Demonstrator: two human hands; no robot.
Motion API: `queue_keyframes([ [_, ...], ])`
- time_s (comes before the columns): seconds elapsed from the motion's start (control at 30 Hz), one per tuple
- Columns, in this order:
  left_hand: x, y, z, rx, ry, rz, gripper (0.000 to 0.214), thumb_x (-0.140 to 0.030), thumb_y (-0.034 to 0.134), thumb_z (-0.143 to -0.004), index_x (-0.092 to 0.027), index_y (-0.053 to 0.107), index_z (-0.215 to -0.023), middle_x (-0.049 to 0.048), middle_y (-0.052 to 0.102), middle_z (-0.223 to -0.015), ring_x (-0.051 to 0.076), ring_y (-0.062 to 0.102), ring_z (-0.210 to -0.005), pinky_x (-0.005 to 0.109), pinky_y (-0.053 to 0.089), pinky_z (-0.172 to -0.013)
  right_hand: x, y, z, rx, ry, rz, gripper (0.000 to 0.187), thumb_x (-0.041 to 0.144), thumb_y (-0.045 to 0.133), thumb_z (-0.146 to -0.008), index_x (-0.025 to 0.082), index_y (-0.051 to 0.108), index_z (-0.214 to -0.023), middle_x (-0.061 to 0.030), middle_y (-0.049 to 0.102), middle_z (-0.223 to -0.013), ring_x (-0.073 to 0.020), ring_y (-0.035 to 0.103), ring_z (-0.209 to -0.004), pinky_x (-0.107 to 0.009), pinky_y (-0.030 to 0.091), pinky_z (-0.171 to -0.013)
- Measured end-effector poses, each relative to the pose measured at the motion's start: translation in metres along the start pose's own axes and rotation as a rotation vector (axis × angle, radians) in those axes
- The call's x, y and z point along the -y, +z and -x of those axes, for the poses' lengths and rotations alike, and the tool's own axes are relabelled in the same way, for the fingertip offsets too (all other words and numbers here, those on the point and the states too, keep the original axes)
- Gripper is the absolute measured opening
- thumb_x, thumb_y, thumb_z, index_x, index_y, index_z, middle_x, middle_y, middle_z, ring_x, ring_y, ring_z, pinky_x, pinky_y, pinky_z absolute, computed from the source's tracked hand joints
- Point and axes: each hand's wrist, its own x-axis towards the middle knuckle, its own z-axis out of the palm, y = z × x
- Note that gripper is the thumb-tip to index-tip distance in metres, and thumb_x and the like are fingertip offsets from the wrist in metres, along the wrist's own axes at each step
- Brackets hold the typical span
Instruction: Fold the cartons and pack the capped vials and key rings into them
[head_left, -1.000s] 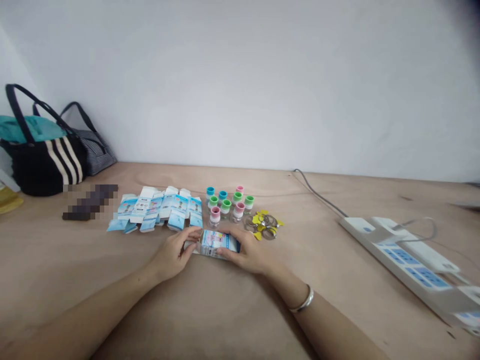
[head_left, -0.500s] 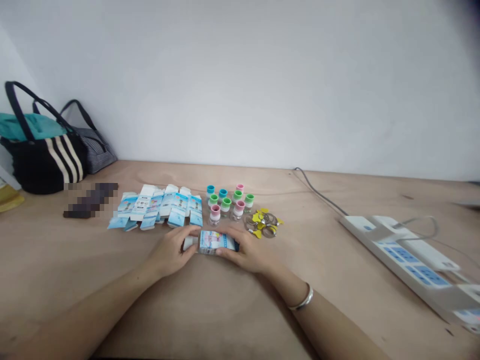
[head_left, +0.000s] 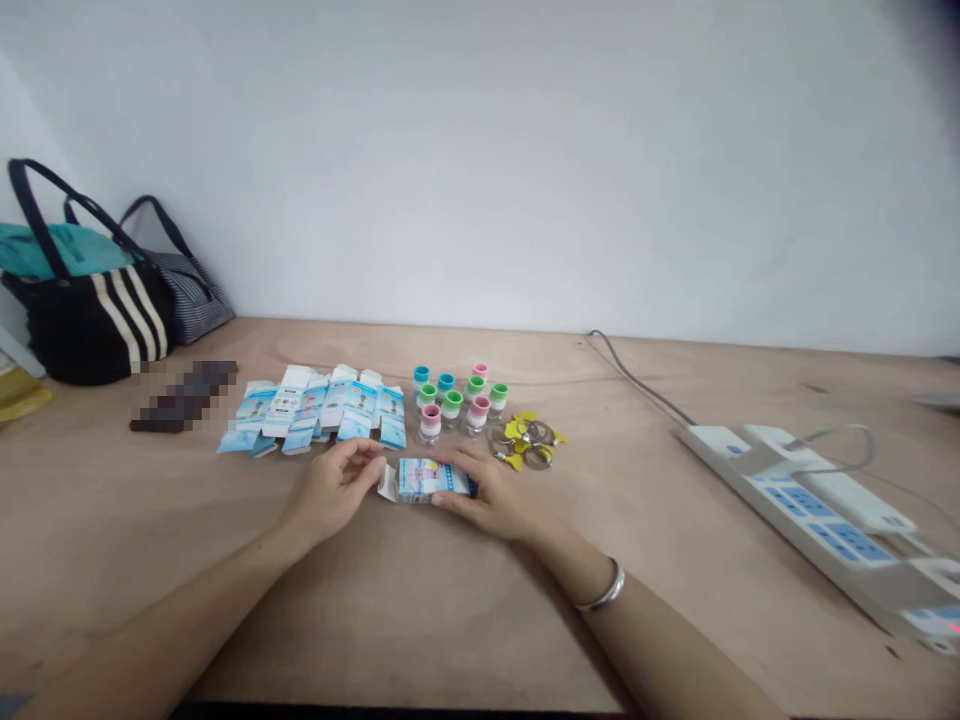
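Observation:
A small blue-and-white printed carton [head_left: 424, 480] lies on its side on the table in front of me. My right hand [head_left: 484, 492] grips its right end, thumb on the near side and fingers along the far side. At the left end a white end flap [head_left: 388, 484] stands out. My left hand [head_left: 341, 482] is closed with bent fingers, its thumb and fingertips together at the upper edge of that flap. Just beyond are small clear bottles [head_left: 452, 405] with blue, green and pink tops. What the carton holds is hidden.
Flattened cartons [head_left: 322, 408] overlap at the left. Metal rings with yellow tabs [head_left: 529, 440] lie right of the bottles. A white power strip [head_left: 817, 530] with a grey cable is at the right. Bags [head_left: 90, 310] and a pixelated dark object [head_left: 184, 398] sit farther left.
My left hand has drawn slightly left and its fingers have come together, leaving the end flap more exposed. My right hand keeps its grip on the carton.

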Motion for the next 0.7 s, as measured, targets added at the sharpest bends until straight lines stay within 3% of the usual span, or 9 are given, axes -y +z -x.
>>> queue_keyframes([
  [0.43, -0.002, 0.013, 0.000, 0.059, 0.071, 0.084, 0.021, -0.031, 0.061, -0.079, -0.019, 0.065, -0.097, 0.0058, 0.066, -0.098, 0.018, 0.066, -0.081, 0.029, 0.058, -0.069, 0.004, 0.001, -0.001, -0.037, -0.015, 0.027, 0.043, 0.042, 0.059, -0.086, 0.023, 0.055, -0.125, -0.0104, 0.060, -0.113, -0.0226, 0.058, -0.100, -0.038, 0.048, -0.086],
  [0.57, -0.007, 0.014, 0.001, 0.107, 0.079, 0.119, 0.025, -0.030, 0.057, -0.083, -0.020, 0.062, -0.105, 0.0059, 0.067, -0.099, 0.018, 0.066, -0.086, 0.031, 0.058, -0.074, 0.005, 0.002, -0.002, -0.048, -0.026, 0.027, 0.043, 0.042, 0.059, -0.086, 0.023, 0.055, -0.124, -0.0104, 0.060, -0.112, -0.0223, 0.058, -0.099, -0.037, 0.048, -0.085],
  [0.7, -0.013, 0.013, 0.004, 0.147, 0.154, 0.091, 0.039, -0.032, 0.060, -0.081, -0.023, 0.055, -0.118, 0.0075, 0.059, -0.118, 0.017, 0.063, -0.090, 0.033, 0.057, -0.078, 0.008, 0.004, -0.002, -0.077, -0.015, 0.023, 0.045, 0.042, 0.061, -0.084, 0.021, 0.055, -0.124, -0.0111, 0.061, -0.108, -0.0226, 0.058, -0.097, -0.036, 0.049, -0.084],
])
